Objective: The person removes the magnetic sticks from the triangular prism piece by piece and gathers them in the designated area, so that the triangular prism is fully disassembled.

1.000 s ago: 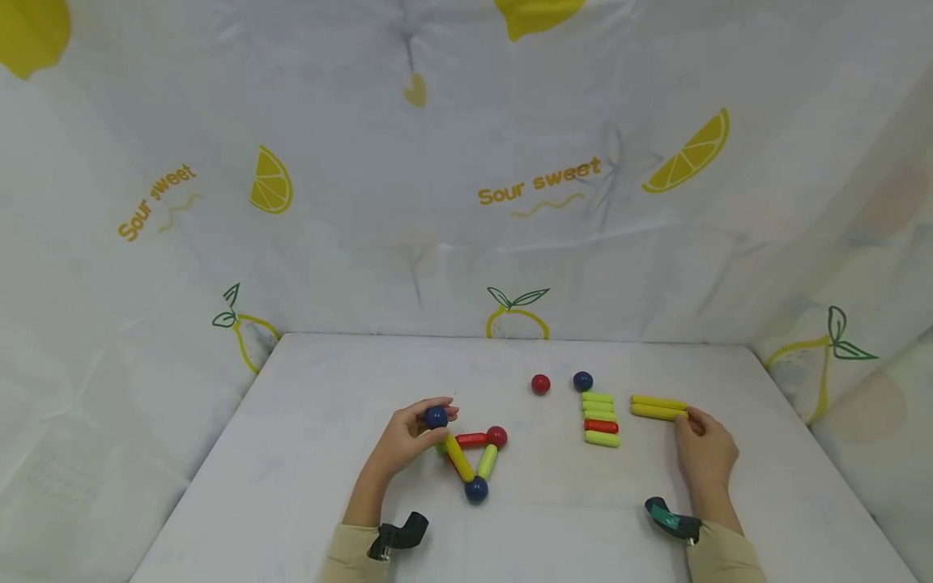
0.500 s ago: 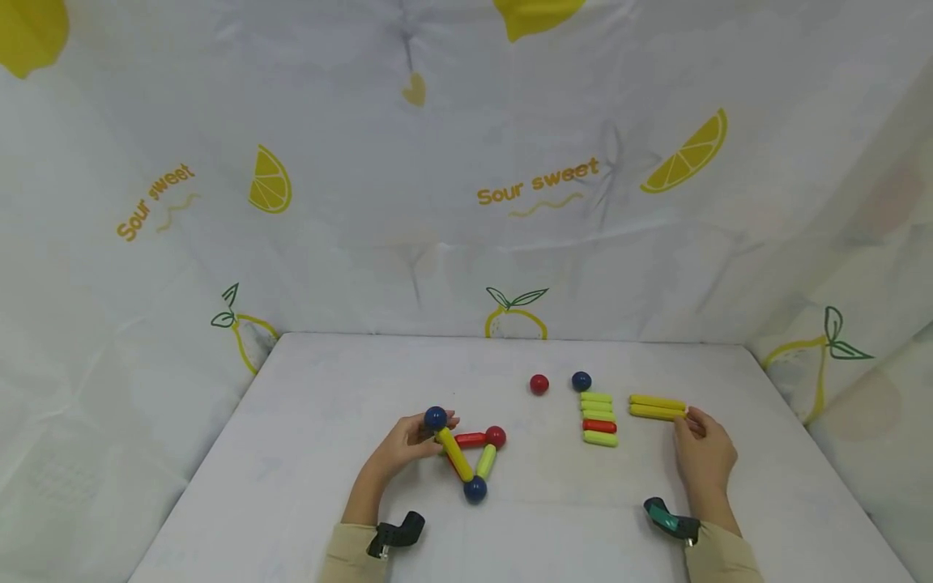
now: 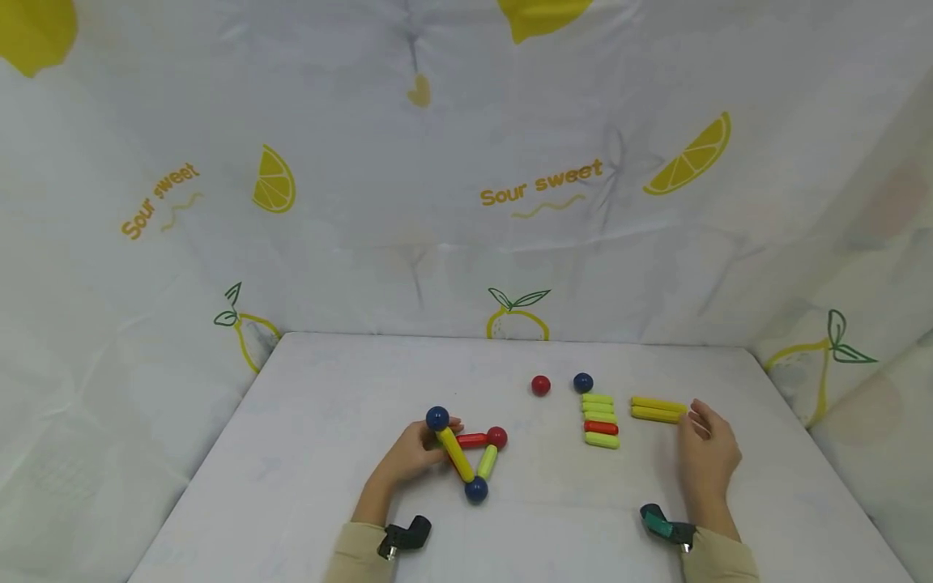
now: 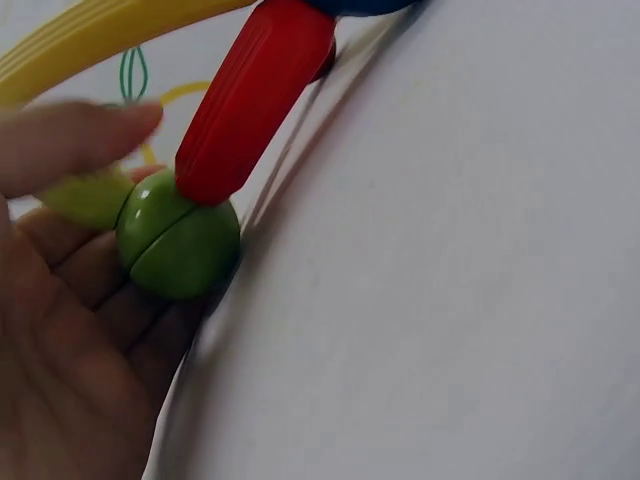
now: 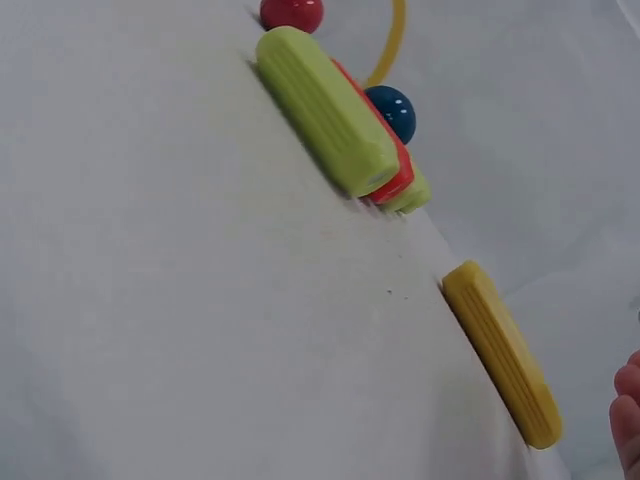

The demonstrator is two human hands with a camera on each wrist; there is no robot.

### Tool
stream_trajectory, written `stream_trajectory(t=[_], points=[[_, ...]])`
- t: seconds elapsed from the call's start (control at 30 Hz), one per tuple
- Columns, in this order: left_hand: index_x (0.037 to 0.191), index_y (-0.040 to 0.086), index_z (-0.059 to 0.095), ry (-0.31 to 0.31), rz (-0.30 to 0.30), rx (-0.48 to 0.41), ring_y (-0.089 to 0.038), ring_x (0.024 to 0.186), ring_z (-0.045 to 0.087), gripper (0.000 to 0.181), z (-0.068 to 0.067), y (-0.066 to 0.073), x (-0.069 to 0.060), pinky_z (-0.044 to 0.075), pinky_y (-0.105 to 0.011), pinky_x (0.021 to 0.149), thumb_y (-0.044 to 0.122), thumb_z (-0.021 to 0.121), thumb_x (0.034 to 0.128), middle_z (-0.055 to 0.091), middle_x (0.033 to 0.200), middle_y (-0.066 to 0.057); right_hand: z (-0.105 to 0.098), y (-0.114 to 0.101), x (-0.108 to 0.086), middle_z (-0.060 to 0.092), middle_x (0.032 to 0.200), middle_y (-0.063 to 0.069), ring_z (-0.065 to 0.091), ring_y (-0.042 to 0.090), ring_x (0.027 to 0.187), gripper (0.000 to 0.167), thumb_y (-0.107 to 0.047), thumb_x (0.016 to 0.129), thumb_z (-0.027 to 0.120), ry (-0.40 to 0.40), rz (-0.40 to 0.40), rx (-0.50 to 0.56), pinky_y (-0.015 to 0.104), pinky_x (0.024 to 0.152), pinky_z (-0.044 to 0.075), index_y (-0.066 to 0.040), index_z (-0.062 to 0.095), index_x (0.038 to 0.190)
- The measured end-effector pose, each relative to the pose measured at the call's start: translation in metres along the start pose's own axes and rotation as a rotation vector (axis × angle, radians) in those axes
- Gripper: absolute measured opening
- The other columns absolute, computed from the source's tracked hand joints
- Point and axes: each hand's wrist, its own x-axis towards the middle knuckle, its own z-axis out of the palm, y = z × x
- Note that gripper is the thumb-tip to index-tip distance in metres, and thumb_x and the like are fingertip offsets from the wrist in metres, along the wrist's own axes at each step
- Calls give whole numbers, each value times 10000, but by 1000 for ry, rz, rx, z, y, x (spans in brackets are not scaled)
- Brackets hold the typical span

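A structure of rods and balls stands on the table. Its long yellow rod [image 3: 455, 455] slants between an upper blue ball [image 3: 437, 418] and a lower blue ball [image 3: 476, 489]. A red ball [image 3: 496, 437] joins a red rod and a light green rod [image 3: 487, 461]. In the left wrist view, a green ball [image 4: 178, 236] meets a red rod [image 4: 258, 100]. My left hand [image 3: 414, 453] lies beside the structure, fingers behind the green ball, the blurred thumb lifted off it. My right hand [image 3: 709, 453], loosely bent and holding nothing, is beside two yellow rods [image 3: 658, 410].
Light green rods and one red rod [image 3: 601, 427] lie in a column left of the yellow rods. A loose blue ball [image 3: 583, 382] and a loose red ball [image 3: 541, 385] sit behind. A white lemon-print cloth [image 3: 408, 283] hangs beyond the table [image 3: 342, 364].
My left hand has gone from the upper blue ball down to the structure's lower left side. My right fingers have come away slightly from the yellow rods. The structure stays in place.
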Motion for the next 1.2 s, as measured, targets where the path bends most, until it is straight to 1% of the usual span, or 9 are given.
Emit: stream_trajectory(t=[0.1,0.23,0.3,0.47,0.6,0.73,0.97,1.1,1.2], points=[[1230,91,618,52,-59,14,-214,1142,601,411,6,2,1,455,-376,1006,49,613,821,675,1183,-24,2,-12,-5,612,1232,122,522,-32,993,353,-176,942,532,19,-104,33,17,838,394,-59,586,1271],[1185,69,640,122,-77,17,-244,1093,621,377,13,4,3,467,-446,979,37,615,811,699,1116,-52,10,-33,-17,613,1228,149,578,125,1065,337,-123,939,552,-36,-187,59,21,872,403,-26,577,1261],[1158,70,651,157,-80,28,-239,1060,633,328,17,5,4,475,-451,963,68,634,830,708,1081,-52,19,-37,-22,616,1229,133,589,140,1072,341,-155,946,559,-90,-225,83,25,873,409,-43,575,1268],[1121,125,660,219,-117,55,-193,1009,641,293,26,8,8,489,-436,947,239,698,854,716,1038,-6,40,-52,-40,616,1235,135,559,-59,1037,358,-160,933,595,-313,-317,232,15,829,422,-27,573,1264],[1108,142,659,242,-148,43,-183,997,638,297,28,10,8,488,-441,944,253,717,839,714,1029,6,54,-80,-66,605,1241,187,601,86,1086,355,-103,920,607,-501,-322,288,46,829,447,5,564,1256],[1095,137,665,247,-145,46,-187,990,639,285,28,12,7,489,-444,936,242,718,836,715,1021,3,75,-93,-85,607,1257,169,597,250,1138,356,-96,914,618,-652,-309,310,96,864,461,-35,575,1262],[1080,166,680,242,-156,45,-181,1009,630,272,27,11,7,479,-434,945,278,718,835,710,1034,26,108,-99,-101,594,1295,109,558,265,1204,375,-80,906,615,-869,-266,298,312,964,478,-72,566,1278],[1071,163,688,240,-135,51,-191,1013,632,256,26,10,6,479,-448,945,273,712,841,710,1042,24,120,-91,-108,603,1286,39,537,236,1229,377,-81,900,607,-966,-311,196,402,1009,444,-123,582,1275],[1045,167,697,245,-132,63,-179,977,632,230,26,11,6,488,-425,920,266,716,838,712,1020,28,122,-85,-112,615,1252,-11,543,212,1208,358,-105,901,608,-978,-372,116,444,1017,434,-180,602,1251]])
